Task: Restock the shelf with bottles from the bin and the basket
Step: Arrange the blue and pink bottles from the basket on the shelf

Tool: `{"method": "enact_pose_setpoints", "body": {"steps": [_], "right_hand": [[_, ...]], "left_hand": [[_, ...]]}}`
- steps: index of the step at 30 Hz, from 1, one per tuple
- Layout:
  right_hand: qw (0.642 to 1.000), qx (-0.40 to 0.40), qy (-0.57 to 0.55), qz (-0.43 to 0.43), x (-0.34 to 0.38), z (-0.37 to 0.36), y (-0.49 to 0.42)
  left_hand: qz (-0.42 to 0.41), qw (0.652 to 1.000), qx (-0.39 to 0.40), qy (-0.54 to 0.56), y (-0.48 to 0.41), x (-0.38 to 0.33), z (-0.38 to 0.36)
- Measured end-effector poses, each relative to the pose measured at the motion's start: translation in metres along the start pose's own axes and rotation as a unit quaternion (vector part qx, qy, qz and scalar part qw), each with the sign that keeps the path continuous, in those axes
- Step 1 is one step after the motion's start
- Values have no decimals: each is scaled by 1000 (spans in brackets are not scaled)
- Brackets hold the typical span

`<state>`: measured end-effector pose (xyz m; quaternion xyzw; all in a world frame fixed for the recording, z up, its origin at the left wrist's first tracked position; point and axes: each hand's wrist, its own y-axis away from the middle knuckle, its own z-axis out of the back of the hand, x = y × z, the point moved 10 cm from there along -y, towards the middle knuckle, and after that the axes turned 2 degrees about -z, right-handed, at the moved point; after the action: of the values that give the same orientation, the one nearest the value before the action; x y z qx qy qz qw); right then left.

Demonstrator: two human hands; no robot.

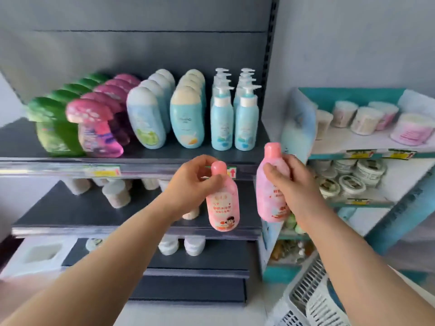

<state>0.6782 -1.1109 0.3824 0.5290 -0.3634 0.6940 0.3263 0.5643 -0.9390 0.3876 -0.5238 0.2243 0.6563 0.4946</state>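
My left hand [191, 182] grips a pink bottle [223, 208] by its neck, upright, in front of the top shelf's edge [146, 169]. My right hand [290, 187] holds a second pink bottle [270, 184] around its upper body, just right of the first. Both bottles hang in the air below the dark grey top shelf [263, 135], which carries rows of green [54, 128], magenta [96, 135], light blue [146, 121] and pump bottles [233, 123]. A white slatted basket [313, 292] sits at the lower right.
Lower grey shelves hold white jars [116, 194]. A teal and white side rack [367, 142] to the right carries tubs and round tins. A white foam block [42, 255] lies at the lower left. Bare shelf remains right of the pump bottles.
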Motion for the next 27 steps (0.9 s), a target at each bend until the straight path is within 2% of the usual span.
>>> {"method": "enact_pose_setpoints", "body": {"steps": [5,14,20,27], "right_hand": [[997,50,-31,45,49,-120,2],[984,137,-37,106,116,-298,-1],[970,177,-27,164,155,-413,-23],[964,192,-29,184,181,-534,-64]], "left_hand": [[-1,996,-81,-22,38,4,136],[8,975,-220,-19,87,31,327],[30,958,-280,-60,90,56,441],[28,925,-356,-128,71,76,558]]}}
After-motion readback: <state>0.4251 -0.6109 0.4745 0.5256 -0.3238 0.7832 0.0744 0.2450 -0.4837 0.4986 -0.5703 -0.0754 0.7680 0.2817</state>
